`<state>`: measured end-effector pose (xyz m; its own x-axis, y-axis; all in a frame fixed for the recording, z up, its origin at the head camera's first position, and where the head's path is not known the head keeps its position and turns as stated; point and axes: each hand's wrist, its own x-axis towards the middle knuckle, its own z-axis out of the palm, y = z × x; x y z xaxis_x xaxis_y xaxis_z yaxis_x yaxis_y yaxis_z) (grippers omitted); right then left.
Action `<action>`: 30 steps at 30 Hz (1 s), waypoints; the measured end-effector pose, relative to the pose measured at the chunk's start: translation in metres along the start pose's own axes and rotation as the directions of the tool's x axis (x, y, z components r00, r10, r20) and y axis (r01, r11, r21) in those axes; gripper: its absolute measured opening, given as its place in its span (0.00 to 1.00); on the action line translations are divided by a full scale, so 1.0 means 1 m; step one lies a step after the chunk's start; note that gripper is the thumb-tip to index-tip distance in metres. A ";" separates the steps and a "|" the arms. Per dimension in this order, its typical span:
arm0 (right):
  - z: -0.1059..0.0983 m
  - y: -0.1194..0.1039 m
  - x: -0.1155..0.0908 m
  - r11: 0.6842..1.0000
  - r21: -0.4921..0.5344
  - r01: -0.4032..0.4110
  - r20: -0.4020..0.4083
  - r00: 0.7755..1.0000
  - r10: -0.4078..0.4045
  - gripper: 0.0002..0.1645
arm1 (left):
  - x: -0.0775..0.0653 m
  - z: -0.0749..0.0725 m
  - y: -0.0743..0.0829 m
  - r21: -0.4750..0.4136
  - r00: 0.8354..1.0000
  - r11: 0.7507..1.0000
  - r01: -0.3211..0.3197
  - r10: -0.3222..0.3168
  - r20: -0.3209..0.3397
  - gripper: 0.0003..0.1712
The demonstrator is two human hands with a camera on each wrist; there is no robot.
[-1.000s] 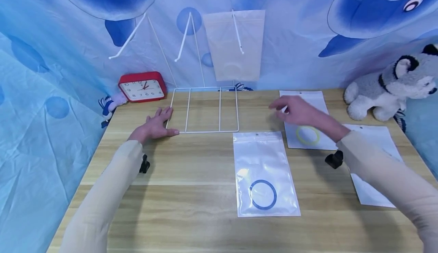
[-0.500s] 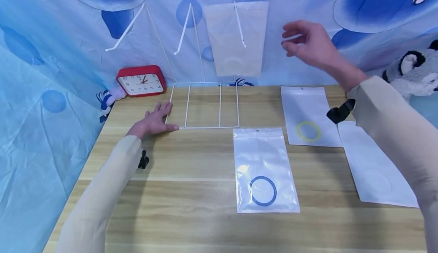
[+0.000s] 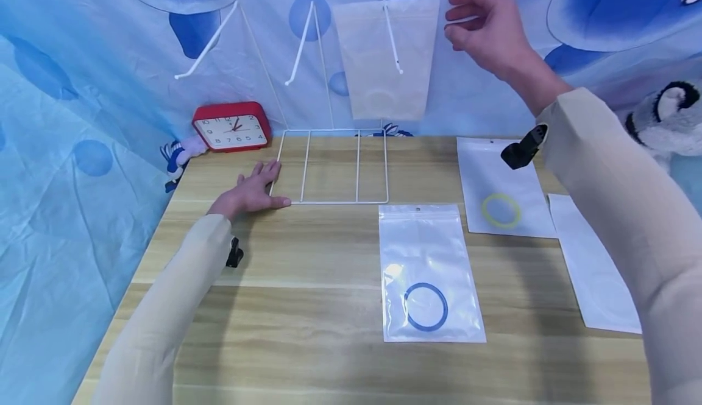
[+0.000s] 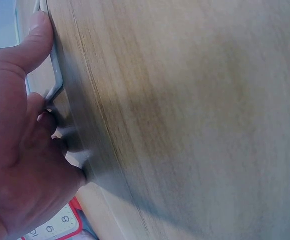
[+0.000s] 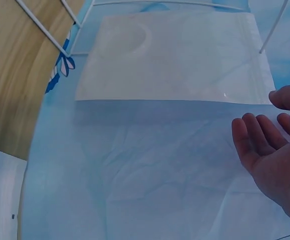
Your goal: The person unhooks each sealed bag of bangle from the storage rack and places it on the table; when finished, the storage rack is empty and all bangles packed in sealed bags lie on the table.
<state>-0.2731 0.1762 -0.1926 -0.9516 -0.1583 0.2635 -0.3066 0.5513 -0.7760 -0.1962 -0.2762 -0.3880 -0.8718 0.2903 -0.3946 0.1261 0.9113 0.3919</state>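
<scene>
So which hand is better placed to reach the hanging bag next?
Probably the right hand: it hovers beside the hanging bag, holding nothing. The left hand lies lower, touching the wire rack's base.

Left grip [image 3: 248,193] spread low, right grip [image 3: 487,30] raised, half-curled

I see a pale blue backdrop [image 3: 49,228] with darker blue round spots [image 3: 93,158], and light brown grain streaking the table [image 3: 307,344]. The rack [image 3: 329,203] is plain white, the hanging pouch [image 3: 367,64] milky white. One white pouch [image 3: 428,246] shows a dark blue ring [image 3: 425,331], a second pouch [image 3: 485,167] a yellow ring [image 3: 484,211]. The clock [image 3: 233,109] is red with a white face [image 3: 227,135]; the plush toy [image 3: 666,128], grey, white and black.
</scene>
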 end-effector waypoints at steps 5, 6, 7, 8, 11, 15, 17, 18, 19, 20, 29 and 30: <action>0.000 -0.001 0.008 1.000 0.006 -0.022 0.011 1.000 0.022 0.31 | 0.001 0.001 0.003 -0.004 1.000 1.000 0.009 -0.009 0.009 0.62; -0.001 -0.001 0.009 1.000 0.015 -0.022 0.018 1.000 0.021 0.32 | 0.002 0.001 0.003 -0.003 1.000 1.000 0.011 -0.011 0.009 0.62; -0.001 0.000 0.010 0.999 0.028 -0.024 0.027 0.999 0.023 0.32 | 0.002 0.001 0.003 -0.002 1.000 1.000 0.013 -0.013 0.009 0.61; -0.002 0.000 0.011 0.999 0.045 -0.028 0.037 0.999 0.026 0.32 | 0.002 0.001 0.004 -0.001 1.000 1.000 0.014 -0.014 0.009 0.61; -0.003 0.003 0.014 0.996 0.084 -0.040 0.064 0.997 0.034 0.31 | 0.002 0.001 0.006 0.002 1.000 1.000 0.013 -0.013 0.008 0.61; -0.003 0.004 0.019 0.991 0.115 -0.070 0.087 0.994 0.060 0.30 | 0.001 0.001 0.007 0.001 1.000 1.000 0.006 -0.006 0.012 0.61; -0.003 0.002 0.022 0.986 0.142 -0.090 0.095 0.992 0.077 0.30 | 0.001 0.002 0.007 -0.002 1.000 1.000 0.007 -0.007 0.010 0.61; -0.002 0.001 0.023 0.981 0.167 -0.100 0.101 0.991 0.084 0.30 | 0.001 0.003 0.007 -0.003 1.000 1.000 0.008 -0.008 0.010 0.61; -0.002 0.000 0.024 0.975 0.191 -0.110 0.106 0.990 0.091 0.30 | 0.001 0.003 0.008 -0.005 1.000 1.000 0.008 -0.008 0.010 0.61; -0.002 0.000 0.026 0.970 0.212 -0.117 0.110 0.989 0.095 0.30 | 0.001 0.003 0.008 -0.004 1.000 1.000 0.009 -0.009 0.011 0.61; 0.007 -0.003 0.033 0.942 0.286 -0.177 0.123 0.982 0.147 0.30 | -0.001 0.005 0.011 -0.006 1.000 1.000 0.020 -0.020 0.010 0.61; 0.008 -0.003 0.034 0.940 0.288 -0.183 0.124 0.980 0.153 0.30 | -0.002 0.006 0.011 -0.006 1.000 1.000 0.022 -0.022 0.012 0.61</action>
<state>-0.3047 0.1623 -0.1858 -0.9826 -0.1727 0.0685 -0.1204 0.3113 -0.9426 -0.1908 -0.2649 -0.3877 -0.8687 0.2736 -0.4129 0.1042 0.9159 0.3877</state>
